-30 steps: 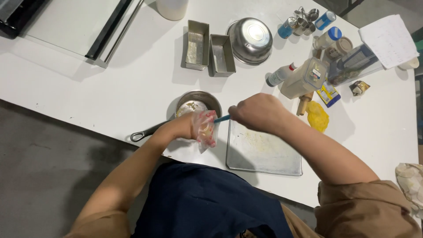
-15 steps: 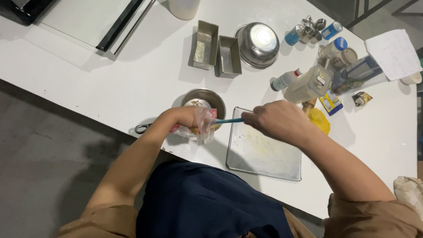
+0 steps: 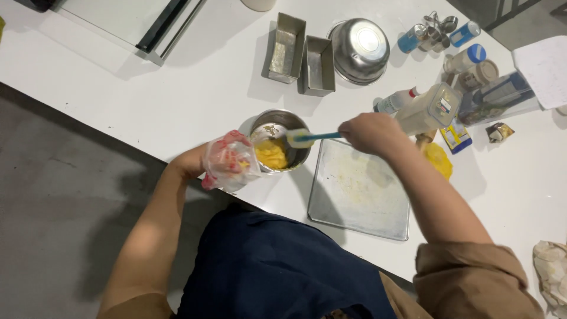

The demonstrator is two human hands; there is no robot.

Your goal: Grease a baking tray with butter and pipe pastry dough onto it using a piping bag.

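On the white tabletop (image 3: 177, 88), the right hand (image 3: 369, 133) is gripping a spatula (image 3: 310, 137) over the pot (image 3: 277, 142) of yellow batter; the left hand (image 3: 204, 162) is clutching a plastic bag (image 3: 229, 160). Scraping gently should keep batter off the rim.

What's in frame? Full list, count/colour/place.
pan: 1, steel, yellow batter inside, table's near edge
spatula: 1, blue handle, pale blade over pan, in right hand
bag: 1, clear with red print, over left hand
tray: 1, steel, right of pan
loaf tins: 2, grey, behind pan
bowl: 1, steel, right of tins
bottles and jars: several, far right
table: 1, white
left hand: mostly hidden by bag
right hand: grips spatula
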